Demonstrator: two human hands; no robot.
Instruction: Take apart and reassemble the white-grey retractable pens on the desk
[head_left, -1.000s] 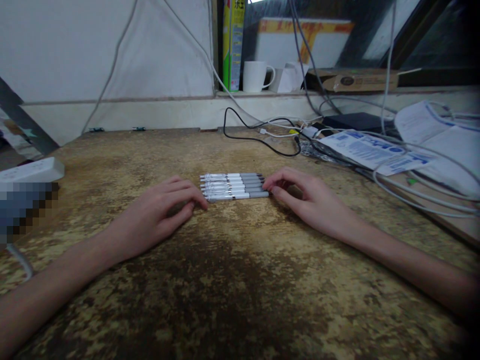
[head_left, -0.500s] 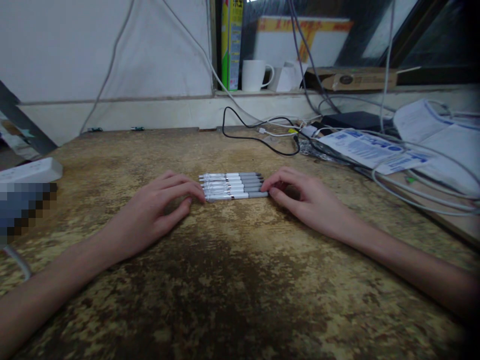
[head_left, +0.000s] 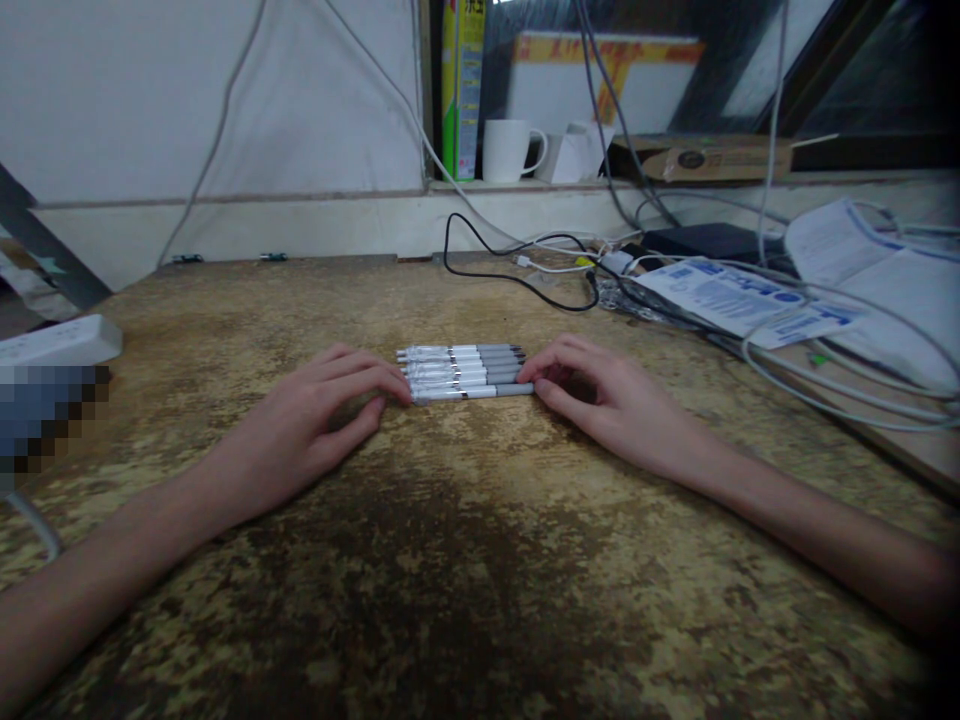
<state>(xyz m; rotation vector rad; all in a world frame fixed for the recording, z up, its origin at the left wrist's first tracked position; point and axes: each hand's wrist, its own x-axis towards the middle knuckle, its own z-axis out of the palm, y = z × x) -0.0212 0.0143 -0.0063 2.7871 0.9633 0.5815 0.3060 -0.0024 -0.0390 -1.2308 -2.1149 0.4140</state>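
Several white-and-grey pens (head_left: 454,368) lie side by side in a row on the worn wooden table (head_left: 480,560), their grey grips pointing right. The nearest pen (head_left: 480,392) sits slightly further right than the others. My left hand (head_left: 330,405) rests at the row's left end, its index fingertip against the nearest pen's end and its thumb apart from it. At the other end, the thumb and index finger of my right hand (head_left: 592,395) close around the tip of that same pen. The tip itself is hidden by the fingers.
A black cable (head_left: 510,277) loops behind the pens. Papers (head_left: 757,300) and tangled white cables lie at the right. A white power strip (head_left: 67,340) is at the left edge. On the back sill stands a white mug (head_left: 506,150).
My right thumb and index finger have shifted very slightly left at the nearest pen's tip. My left hand and the row of pens look almost the same.
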